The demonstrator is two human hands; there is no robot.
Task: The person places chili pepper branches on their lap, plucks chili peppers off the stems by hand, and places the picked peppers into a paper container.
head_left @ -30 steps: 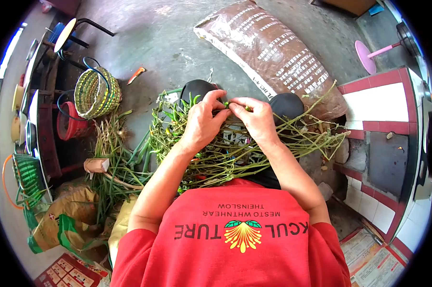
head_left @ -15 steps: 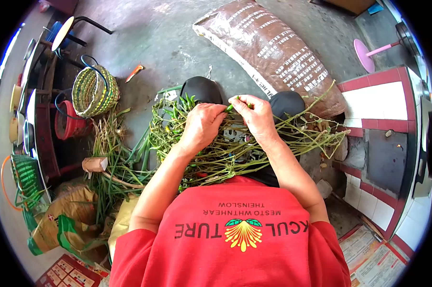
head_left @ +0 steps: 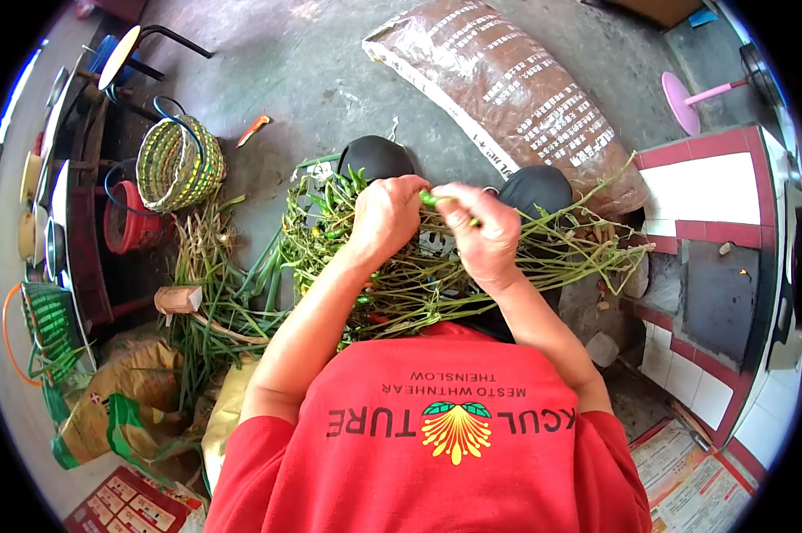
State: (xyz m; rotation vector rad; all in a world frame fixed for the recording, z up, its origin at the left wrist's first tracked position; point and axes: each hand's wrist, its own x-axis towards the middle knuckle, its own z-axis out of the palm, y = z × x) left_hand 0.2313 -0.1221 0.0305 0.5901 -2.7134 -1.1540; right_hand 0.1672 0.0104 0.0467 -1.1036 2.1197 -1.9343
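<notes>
Pepper plants with long green stems (head_left: 561, 253) and leafy tops (head_left: 316, 235) lie across the lap. Above them my left hand (head_left: 387, 213) is closed, its fingertips pinching at one end of a green chili pepper (head_left: 428, 197). My right hand (head_left: 482, 229) is closed too and slightly smeared by motion; its fingers meet the other end of that pepper. A bit of green also shows among the right fingers, probably another pepper. Red peppers (head_left: 377, 319) peek out under the left forearm.
A woven basket (head_left: 180, 164) and a red bucket (head_left: 125, 218) stand at the left. Green onions (head_left: 210, 302) lie by a wooden-handled tool (head_left: 178, 299). A large brown sack (head_left: 516, 98) rests ahead on the floor; a tiled stove (head_left: 707, 191) stands at right.
My right hand has turned and dropped slightly, its fingers now curled inward and blurred. My left hand stays nearly in place beside the green chili pepper.
</notes>
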